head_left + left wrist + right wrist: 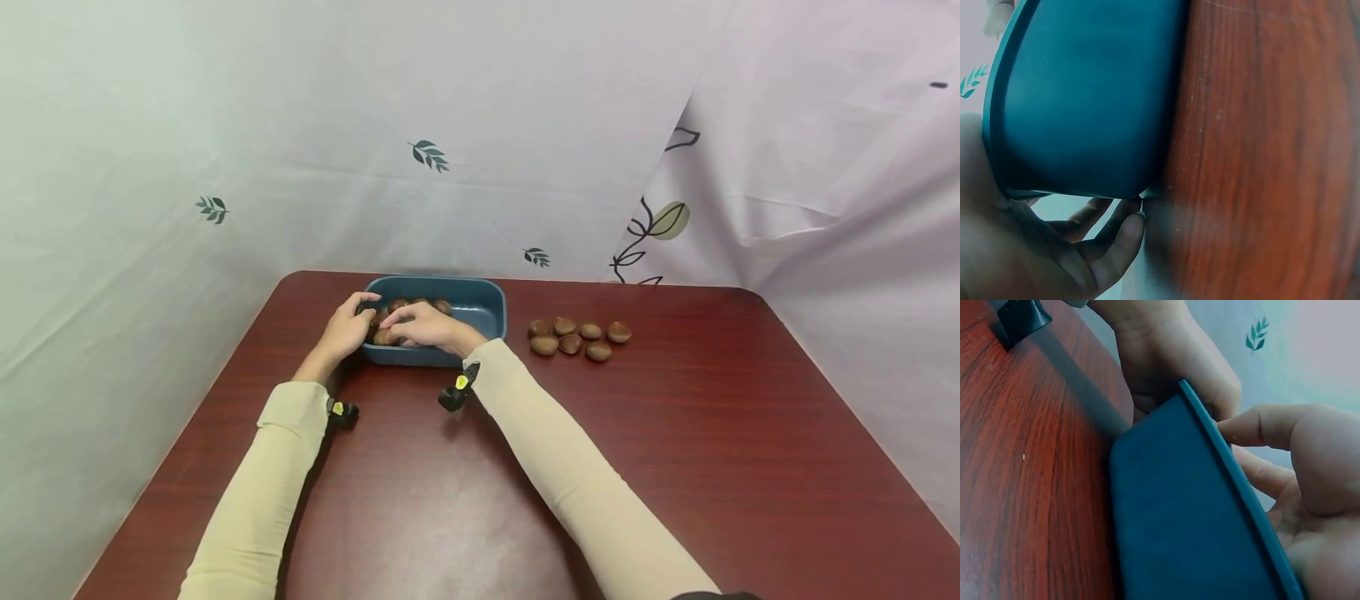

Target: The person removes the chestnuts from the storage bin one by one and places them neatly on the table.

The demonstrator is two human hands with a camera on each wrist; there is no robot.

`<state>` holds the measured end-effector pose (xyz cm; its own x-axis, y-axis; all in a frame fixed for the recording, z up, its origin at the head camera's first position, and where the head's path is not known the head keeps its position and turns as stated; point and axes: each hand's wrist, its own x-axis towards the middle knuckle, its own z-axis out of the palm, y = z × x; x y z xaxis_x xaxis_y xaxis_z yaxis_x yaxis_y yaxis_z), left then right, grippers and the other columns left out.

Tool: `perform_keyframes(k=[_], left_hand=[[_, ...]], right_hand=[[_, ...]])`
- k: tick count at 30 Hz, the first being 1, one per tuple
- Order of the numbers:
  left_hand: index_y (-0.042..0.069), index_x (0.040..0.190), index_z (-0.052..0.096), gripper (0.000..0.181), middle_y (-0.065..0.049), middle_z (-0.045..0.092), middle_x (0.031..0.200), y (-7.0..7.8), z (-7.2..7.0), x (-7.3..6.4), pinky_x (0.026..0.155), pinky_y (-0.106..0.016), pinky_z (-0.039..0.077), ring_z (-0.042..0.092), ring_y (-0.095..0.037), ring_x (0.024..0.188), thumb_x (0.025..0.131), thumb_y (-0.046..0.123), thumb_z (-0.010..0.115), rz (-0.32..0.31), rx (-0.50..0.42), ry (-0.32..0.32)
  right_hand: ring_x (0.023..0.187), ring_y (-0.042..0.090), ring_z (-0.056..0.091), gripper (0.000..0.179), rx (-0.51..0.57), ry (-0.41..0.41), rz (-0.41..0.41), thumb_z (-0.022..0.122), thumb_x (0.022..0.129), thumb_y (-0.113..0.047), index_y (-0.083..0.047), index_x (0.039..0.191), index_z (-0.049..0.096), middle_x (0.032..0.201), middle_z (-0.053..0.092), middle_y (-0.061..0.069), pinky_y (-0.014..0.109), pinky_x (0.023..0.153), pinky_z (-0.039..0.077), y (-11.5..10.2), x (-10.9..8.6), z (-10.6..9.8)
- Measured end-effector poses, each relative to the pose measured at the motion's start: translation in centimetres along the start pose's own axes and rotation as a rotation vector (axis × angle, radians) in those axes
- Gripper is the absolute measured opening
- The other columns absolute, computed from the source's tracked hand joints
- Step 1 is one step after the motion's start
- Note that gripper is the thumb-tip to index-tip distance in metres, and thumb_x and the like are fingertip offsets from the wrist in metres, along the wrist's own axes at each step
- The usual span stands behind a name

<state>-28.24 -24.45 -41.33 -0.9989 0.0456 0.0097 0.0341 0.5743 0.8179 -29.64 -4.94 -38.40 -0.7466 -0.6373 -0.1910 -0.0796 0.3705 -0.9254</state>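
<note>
At the back of the table, a blue rectangular bin holds several brown chestnuts at its left end. My left hand grips that end, with the thumb over the rim and several fingertips against the outer wall in the left wrist view. My right hand reaches over the near rim, its fingers bent down at a chestnut in the near-left corner. In the right wrist view the bin's wall hides its fingertips, so whether they pinch the chestnut is unclear.
To the right of the bin, several loose chestnuts lie grouped on the dark red wooden table. A pale cloth with leaf prints hangs behind the table. Each wrist wears a small black camera.
</note>
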Motion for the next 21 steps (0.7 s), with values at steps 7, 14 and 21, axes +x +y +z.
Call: perform_keyframes(k=[7, 14, 21], left_hand=[[0.011, 0.146, 0.044, 0.042, -0.019, 0.036, 0.154, 0.1, 0.0, 0.0, 0.110, -0.060, 0.025, 0.031, -0.038, 0.141, 0.106, 0.023, 0.035, -0.003, 0.008, -0.005], [0.011, 0.145, 0.044, 0.042, -0.018, 0.032, 0.157, 0.1, 0.1, -0.1, 0.112, -0.059, 0.024, 0.028, -0.038, 0.144, 0.105, 0.022, 0.037, 0.005, 0.015, -0.005], [0.011, 0.147, 0.041, 0.043, -0.018, 0.029, 0.159, 0.1, -0.1, -0.2, 0.110, -0.059, 0.026, 0.028, -0.039, 0.144, 0.106, 0.022, 0.035, 0.007, -0.004, -0.022]], right_hand=[[0.087, 0.021, 0.072, 0.029, 0.076, 0.046, -0.012, 0.054, 0.099, -0.013, -0.009, 0.124, 0.068, 0.127, 0.061, 0.006, 0.031, 0.075, 0.057, -0.2, -1.0, -0.8], [0.089, 0.028, 0.072, 0.034, 0.152, 0.081, -0.031, 0.054, 0.100, -0.008, 0.002, 0.131, 0.061, 0.121, 0.066, 0.015, 0.035, 0.075, 0.058, -0.3, -2.7, -1.7], [0.093, 0.035, 0.071, 0.031, 0.170, 0.115, -0.057, 0.056, 0.097, -0.004, 0.002, 0.127, 0.063, 0.112, 0.066, 0.018, 0.035, 0.076, 0.058, 0.1, -4.4, -2.9]])
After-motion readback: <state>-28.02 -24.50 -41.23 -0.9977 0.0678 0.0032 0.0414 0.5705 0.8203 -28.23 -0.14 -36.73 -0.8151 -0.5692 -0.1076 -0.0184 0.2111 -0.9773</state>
